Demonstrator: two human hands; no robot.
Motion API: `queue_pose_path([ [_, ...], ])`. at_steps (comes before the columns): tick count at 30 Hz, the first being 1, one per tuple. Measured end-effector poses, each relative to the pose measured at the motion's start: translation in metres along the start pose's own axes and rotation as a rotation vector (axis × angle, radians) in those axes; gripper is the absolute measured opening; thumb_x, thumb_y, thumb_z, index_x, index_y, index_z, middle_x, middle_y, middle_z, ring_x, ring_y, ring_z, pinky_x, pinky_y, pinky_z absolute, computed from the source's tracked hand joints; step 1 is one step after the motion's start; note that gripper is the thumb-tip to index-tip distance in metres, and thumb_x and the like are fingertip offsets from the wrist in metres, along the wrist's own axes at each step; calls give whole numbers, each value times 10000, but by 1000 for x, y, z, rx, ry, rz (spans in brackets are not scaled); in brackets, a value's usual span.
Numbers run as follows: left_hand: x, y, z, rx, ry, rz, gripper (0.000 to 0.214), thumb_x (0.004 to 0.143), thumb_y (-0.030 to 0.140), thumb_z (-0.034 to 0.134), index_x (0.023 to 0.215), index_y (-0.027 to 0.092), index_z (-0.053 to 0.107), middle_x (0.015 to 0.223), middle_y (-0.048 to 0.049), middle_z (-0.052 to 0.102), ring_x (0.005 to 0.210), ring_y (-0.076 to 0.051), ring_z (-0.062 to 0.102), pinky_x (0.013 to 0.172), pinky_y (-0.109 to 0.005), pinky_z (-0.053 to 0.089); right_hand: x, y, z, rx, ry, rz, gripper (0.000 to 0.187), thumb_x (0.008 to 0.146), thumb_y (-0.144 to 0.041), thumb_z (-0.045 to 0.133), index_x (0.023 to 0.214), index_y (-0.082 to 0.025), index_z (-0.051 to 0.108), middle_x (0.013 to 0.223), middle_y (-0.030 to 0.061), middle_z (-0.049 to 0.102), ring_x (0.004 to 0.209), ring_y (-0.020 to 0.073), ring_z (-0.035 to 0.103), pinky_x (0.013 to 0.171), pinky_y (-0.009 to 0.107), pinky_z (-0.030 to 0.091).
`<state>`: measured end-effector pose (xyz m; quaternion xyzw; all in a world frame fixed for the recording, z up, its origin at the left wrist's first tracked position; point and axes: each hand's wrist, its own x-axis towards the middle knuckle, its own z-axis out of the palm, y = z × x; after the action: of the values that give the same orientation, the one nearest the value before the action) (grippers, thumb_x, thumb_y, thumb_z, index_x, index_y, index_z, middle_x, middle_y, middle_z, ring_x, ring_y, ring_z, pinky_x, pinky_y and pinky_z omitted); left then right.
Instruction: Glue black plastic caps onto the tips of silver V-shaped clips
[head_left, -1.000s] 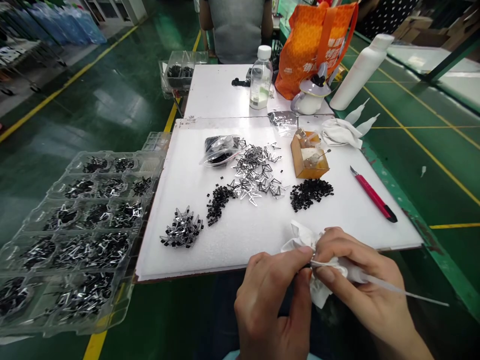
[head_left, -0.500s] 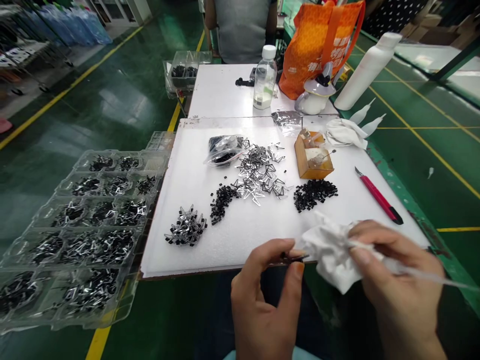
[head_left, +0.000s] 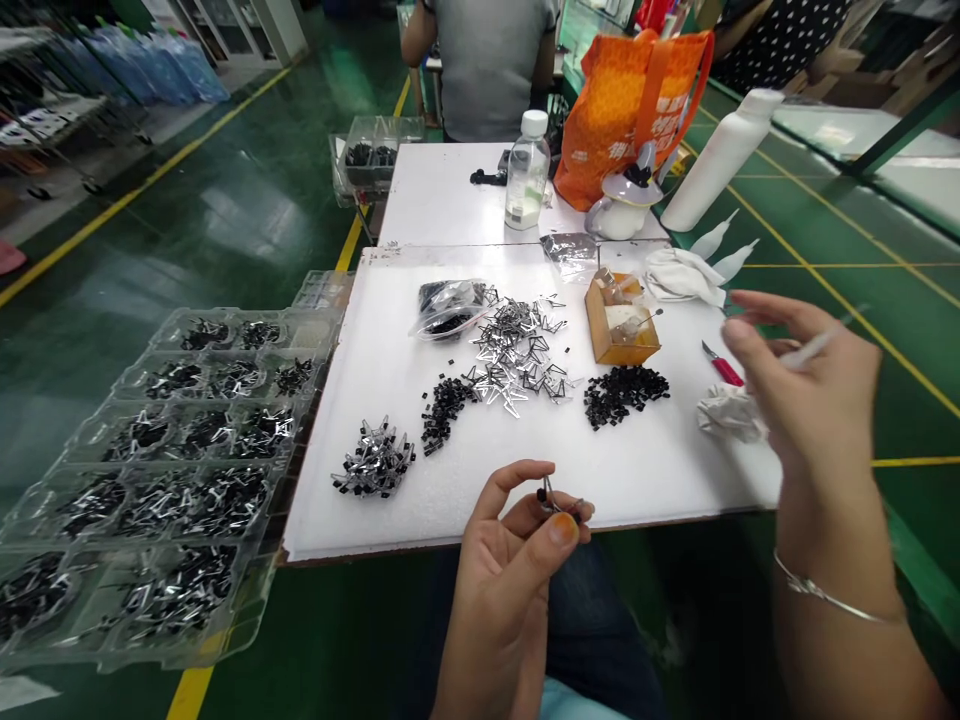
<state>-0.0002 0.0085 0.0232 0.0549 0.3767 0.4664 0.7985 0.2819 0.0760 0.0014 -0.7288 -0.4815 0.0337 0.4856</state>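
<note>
My left hand point(head_left: 517, 570) pinches a small bent-metal clip point(head_left: 551, 490) with black ends, above the table's front edge. Part of the clip is hidden by the fingers. My right hand point(head_left: 814, 370) is raised over the table's right side, thumb and index finger apart. A thin translucent white pointed tube point(head_left: 814, 350) is tucked in that hand; its far end is blurred. Below it a crumpled white cloth point(head_left: 731, 412) lies on the table, partly covering a red utility knife point(head_left: 724, 368). Heaps of black caps point(head_left: 626, 395) and bare metal clips point(head_left: 517, 345) lie farther in.
Capped clips point(head_left: 375, 460) form a pile at left. A yellow box point(head_left: 622, 320) with small bottles stands behind the black caps. At left is a clear compartment tray point(head_left: 169, 465) full of clips. A bottle point(head_left: 527, 170) and an orange bag point(head_left: 630, 110) stand behind; a person point(head_left: 491, 65) sits beyond.
My right hand has let the white cloth down onto the table and moved up and away, keeping the pointed tube. My left hand has turned the clip upward and shifted slightly left.
</note>
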Motion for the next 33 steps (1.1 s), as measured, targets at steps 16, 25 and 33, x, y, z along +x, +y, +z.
queue_pose_path([
  [16,-4,1,1,41,10,227,347,680,271,1026,947,278,805,796,36,767,771,-89,680,761,-159,555,1,-42,35,21,295,-270,351,986,-489,617,855,-185,734,795,66,685,666,189,567,663,354,396],
  [25,-6,-7,-1,174,45,352,276,782,312,961,988,284,780,848,18,739,864,-134,665,805,-203,530,-99,-93,-4,505,68,-84,220,966,-419,703,767,-329,682,629,-5,455,546,209,407,694,479,513],
  [33,-9,-8,-1,227,73,325,265,807,325,935,1002,283,760,865,7,719,882,-160,648,825,-250,512,-105,-94,-1,530,41,-76,275,960,-472,726,763,-281,700,632,12,495,556,195,440,446,337,338],
])
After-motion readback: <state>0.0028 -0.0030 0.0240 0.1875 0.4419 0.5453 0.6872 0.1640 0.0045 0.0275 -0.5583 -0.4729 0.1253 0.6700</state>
